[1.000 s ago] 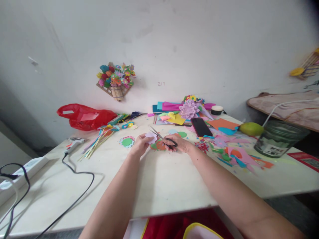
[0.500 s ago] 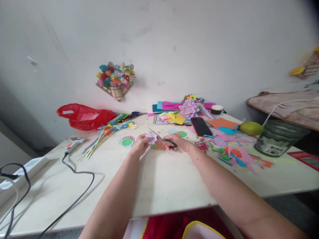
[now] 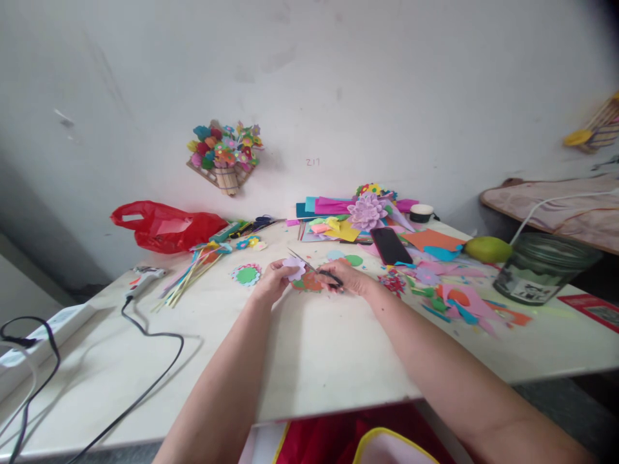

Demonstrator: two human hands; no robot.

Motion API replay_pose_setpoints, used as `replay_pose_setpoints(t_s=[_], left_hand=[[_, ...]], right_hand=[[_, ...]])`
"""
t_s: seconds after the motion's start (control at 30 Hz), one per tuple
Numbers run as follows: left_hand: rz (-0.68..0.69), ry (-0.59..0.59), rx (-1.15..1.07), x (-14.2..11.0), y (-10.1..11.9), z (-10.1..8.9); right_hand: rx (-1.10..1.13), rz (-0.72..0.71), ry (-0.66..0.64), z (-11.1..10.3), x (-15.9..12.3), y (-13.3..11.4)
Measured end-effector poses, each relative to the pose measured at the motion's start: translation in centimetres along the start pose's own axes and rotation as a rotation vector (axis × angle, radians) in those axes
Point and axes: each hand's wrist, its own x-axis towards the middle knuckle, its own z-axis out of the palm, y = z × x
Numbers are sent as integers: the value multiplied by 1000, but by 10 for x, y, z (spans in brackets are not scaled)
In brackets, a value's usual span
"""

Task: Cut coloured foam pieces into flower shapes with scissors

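Observation:
Between the fingers of my left hand is a lilac flower cutout with scalloped edges. My right hand is closed around the dark handles of a pair of scissors, whose blades point up and left at the cutout's right side. Whether the blades touch it, I cannot tell. Orange cutouts lie on the table beneath both hands. A light green disc rests just beyond my right hand. Left of my left hand sits a layered flower piece with a green centre.
A glue gun with a black cord and a power strip lie at left. Behind them is a red plastic bag. On the right are a phone, colourful scraps, a green fruit and a glass jar.

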Motion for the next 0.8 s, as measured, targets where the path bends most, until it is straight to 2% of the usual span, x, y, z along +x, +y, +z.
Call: replay_pose_setpoints(t_s=[0.27, 0.8], left_hand=[[-10, 35, -33, -1, 2, 1], [6, 20, -67, 0, 3, -2]], right_hand=[[30, 23, 18, -2, 2, 3], [-12, 51, 29, -1, 3, 4]])
